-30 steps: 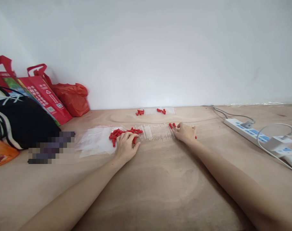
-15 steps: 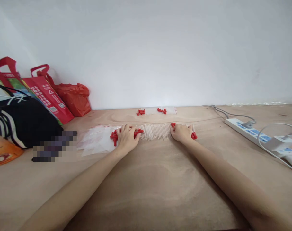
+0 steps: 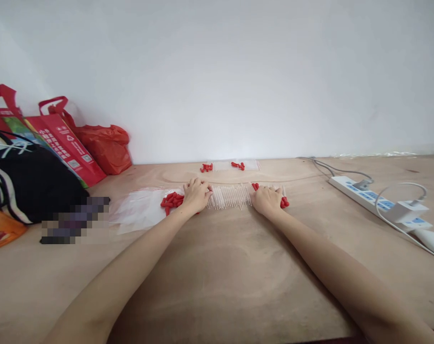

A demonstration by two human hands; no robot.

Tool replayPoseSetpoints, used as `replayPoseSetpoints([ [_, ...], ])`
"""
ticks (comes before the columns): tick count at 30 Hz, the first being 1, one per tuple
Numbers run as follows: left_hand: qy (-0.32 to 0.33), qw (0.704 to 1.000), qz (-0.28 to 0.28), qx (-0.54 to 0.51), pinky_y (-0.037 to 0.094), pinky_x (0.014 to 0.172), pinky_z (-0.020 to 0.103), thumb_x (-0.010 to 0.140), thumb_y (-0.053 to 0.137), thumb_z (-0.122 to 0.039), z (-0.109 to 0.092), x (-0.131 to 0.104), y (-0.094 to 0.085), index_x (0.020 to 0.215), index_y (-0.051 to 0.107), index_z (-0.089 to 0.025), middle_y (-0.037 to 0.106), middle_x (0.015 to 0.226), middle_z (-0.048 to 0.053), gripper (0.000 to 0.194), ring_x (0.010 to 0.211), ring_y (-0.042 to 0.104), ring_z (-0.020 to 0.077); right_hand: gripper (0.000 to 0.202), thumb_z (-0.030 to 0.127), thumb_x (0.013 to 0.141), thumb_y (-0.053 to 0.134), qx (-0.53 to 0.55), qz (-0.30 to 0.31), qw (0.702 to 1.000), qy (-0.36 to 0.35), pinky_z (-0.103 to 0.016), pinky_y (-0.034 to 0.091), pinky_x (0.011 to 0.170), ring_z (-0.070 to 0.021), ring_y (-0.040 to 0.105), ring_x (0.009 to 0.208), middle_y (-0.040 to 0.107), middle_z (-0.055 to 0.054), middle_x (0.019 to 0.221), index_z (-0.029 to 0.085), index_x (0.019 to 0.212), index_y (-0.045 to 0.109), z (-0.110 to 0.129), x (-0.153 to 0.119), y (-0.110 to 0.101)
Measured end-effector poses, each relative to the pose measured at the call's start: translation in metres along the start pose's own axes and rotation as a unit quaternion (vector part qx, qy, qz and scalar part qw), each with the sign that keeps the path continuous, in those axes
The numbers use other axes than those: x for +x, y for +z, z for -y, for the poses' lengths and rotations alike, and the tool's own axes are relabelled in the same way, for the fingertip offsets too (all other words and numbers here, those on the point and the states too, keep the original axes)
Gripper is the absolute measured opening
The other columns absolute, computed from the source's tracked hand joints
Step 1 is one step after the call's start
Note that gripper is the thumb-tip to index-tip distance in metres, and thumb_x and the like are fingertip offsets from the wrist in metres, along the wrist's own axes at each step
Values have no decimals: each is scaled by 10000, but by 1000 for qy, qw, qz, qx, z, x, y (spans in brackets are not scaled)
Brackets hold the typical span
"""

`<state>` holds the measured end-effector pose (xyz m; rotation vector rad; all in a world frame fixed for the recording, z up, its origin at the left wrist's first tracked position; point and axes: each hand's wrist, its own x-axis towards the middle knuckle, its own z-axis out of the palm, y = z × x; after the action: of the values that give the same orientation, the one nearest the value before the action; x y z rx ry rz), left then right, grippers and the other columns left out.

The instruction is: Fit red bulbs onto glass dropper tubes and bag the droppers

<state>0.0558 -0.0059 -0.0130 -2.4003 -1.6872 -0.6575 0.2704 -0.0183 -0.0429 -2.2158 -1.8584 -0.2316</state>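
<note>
A row of thin white sticks lies side by side on the wooden table between my hands. At the row's left end is my left hand, its thumb and fingertips pressed together; what they pinch is too small to tell. Just left of it sits a pile of red pieces on clear plastic bags. My right hand rests at the row's right end with fingers curled down, their tips hidden. Red pieces show behind it and to its right.
Near the wall lies a clear bag with red pieces at both sides. Red bags and a black striped bag stand at the left, beside a blurred dark object. A power strip with cables is at the right.
My left hand has shifted right, off the red pile, to the left end of the white sticks. The right hand stays at the right end. The whole view has moved slightly.
</note>
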Motion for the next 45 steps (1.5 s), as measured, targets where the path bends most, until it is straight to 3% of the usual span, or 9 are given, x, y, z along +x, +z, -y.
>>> replayPoseSetpoints([
  [3,51,990,-31,-132,362,772,360,799,477,-186,-7,-16,-8,816,516,-172,539,859,49,45,887,468,206,310,259,830,303,42,-50,997,-46,-410,275,737,-285,542,810,608,-181,843,65,876,541,-10,-11,-3],
  [6,84,957,1,-278,415,668,291,834,406,-180,-14,-42,-9,869,448,-165,529,749,17,56,706,513,144,249,235,847,285,133,-69,980,-129,-352,321,685,-219,540,709,602,-110,784,114,894,498,-24,-26,-1],
  [10,85,912,46,-399,449,718,292,864,351,-195,-20,-73,-2,1039,412,-167,560,877,47,188,797,554,139,191,196,853,303,228,-72,929,-282,-302,369,671,-176,523,716,590,-82,823,161,893,486,-35,-48,4],
  [12,82,900,73,-421,459,732,292,864,351,-205,-22,-79,0,994,485,-168,567,906,56,191,829,559,145,222,159,848,306,254,-75,900,-345,-295,391,685,-172,517,762,582,-88,879,161,984,481,-34,-57,5],
  [16,33,895,54,-441,470,740,299,776,518,-241,-23,-79,4,794,553,-151,581,846,50,98,799,571,159,318,94,826,308,272,-80,876,-390,-302,416,679,-166,501,742,570,-83,868,171,1078,485,-23,-65,4],
  [22,-34,856,54,-513,494,701,277,736,567,-205,-23,-78,10,801,450,-170,551,782,-4,138,753,597,133,266,112,833,337,307,-81,859,-401,-316,434,689,-169,508,763,562,-88,846,162,1006,532,-15,-65,1],
  [29,22,894,55,-443,486,781,315,776,523,-192,-22,-78,7,969,542,-164,591,963,61,196,894,587,170,247,126,841,348,312,-98,851,-411,-307,423,673,-167,506,759,569,-86,841,159,1003,531,-15,-65,1],
  [35,101,937,26,-332,437,859,345,806,487,-188,-21,-77,6,918,625,-156,587,1072,87,181,967,559,186,246,143,847,366,304,-97,846,-426,-316,385,718,-156,507,768,586,-77,859,164,1028,532,-16,-64,3],
  [45,174,952,0,-251,362,694,282,827,491,-221,-23,-78,0,834,637,-187,636,746,5,151,686,559,125,246,142,826,409,290,-90,842,-446,-325,290,743,-125,511,713,593,-32,767,194,982,591,-20,-63,0],
])
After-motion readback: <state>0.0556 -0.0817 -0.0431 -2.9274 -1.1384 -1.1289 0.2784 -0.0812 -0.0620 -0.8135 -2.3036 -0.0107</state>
